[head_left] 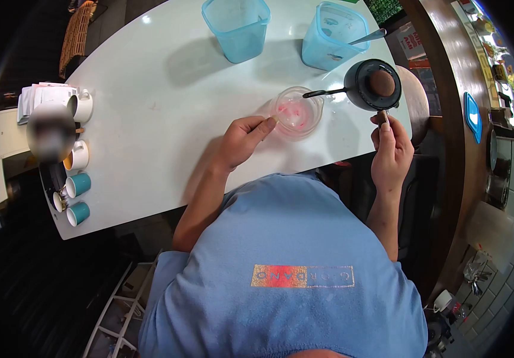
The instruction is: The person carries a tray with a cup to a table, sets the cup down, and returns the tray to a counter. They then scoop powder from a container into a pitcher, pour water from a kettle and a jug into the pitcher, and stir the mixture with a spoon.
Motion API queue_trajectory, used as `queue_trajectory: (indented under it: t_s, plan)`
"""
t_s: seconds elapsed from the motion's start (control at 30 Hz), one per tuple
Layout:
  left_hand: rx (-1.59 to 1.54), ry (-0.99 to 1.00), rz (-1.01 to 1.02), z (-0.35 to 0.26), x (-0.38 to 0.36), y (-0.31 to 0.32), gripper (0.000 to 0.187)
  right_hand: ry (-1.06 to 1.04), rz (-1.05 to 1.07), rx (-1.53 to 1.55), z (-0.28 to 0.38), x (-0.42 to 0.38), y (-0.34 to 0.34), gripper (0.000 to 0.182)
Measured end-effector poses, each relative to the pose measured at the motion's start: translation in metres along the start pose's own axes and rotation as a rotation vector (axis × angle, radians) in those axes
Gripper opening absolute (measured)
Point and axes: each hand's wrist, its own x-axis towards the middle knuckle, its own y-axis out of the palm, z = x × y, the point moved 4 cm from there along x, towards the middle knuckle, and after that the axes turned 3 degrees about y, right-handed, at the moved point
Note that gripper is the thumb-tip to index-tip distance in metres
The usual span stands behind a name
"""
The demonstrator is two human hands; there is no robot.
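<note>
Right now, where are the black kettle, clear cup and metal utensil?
Black kettle [379,83]: head view, on its brown lid knob.
Clear cup [297,133]: head view, on its near-side wall.
Metal utensil [371,37]: head view, on its handle.

A glossy white table [131,143] stands left of a white-tiled wall [499,310].

glossy kettle [361,90]; smooth jug [315,108]; glossy tabletop [143,131]; matt cloth shirt [305,232]

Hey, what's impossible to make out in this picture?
All in the head view:
Kettle: contents hidden by its lid.
Pink bits in the jug: too small to identify.
Utensil: lower end hidden inside the right tub.
Left tub: far rim cut off by top edge.
Blurred patch by the cups: hides what's there.
</note>
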Motion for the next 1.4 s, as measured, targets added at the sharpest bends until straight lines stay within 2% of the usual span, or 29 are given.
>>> queue_trajectory:
  t_s: [0.1, 0.37, 0.9, 1.07, 1.2, 1.27, 1.4]
  plan:
    - [0.018, 0.016, 0.014, -0.004, -0.002, 0.001, 0.036, -0.014, -0.007, -0.011, 0.0, 0.0, -0.001, 0.024]
    - [0.161, 0.127, -0.103, -0.017, -0.007, -0.019, 0.037, -0.009, -0.016, -0.02, 0.0, -0.001, -0.004, 0.024]
    - [0.174, 0.016, -0.118, -0.023, -0.018, -0.017, 0.038, -0.022, -0.027, -0.021, 0.001, 0.002, -0.001, 0.021]
    - [0.066, -0.007, -0.107, -0.014, -0.014, -0.012, 0.041, -0.024, -0.014, -0.009, 0.002, 0.003, 0.0, 0.021]
    - [0.035, 0.003, -0.119, -0.008, -0.012, -0.01, 0.04, -0.038, -0.018, 0.006, 0.004, 0.004, 0.002, 0.022]
    - [0.088, 0.097, -0.153, -0.012, -0.014, -0.011, 0.038, -0.037, -0.026, 0.011, 0.005, 0.004, 0.002, 0.022]
    - [0.191, 0.099, -0.214, -0.028, -0.022, -0.014, 0.035, -0.036, -0.021, -0.004, 0.004, 0.004, 0.0, 0.022]
